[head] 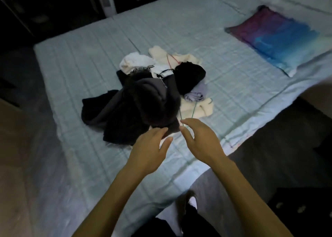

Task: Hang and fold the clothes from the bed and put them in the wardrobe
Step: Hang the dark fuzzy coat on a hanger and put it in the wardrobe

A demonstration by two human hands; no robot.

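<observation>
Several crumpled clothes (143, 100), mostly black and dark grey with white, cream and lilac pieces, lie heaped mid-way across a pale blue quilted bed (71, 71). A person's left hand (150, 146) and right hand (199, 139) hover at the heap's near edge, fingers loosely spread, holding nothing. A purple-and-blue pillow (280, 39) lies well apart.

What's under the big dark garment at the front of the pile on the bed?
A cream garment pokes out from under the dark garment at its right edge, and a white garment behind it. Whatever else lies beneath is covered.
</observation>
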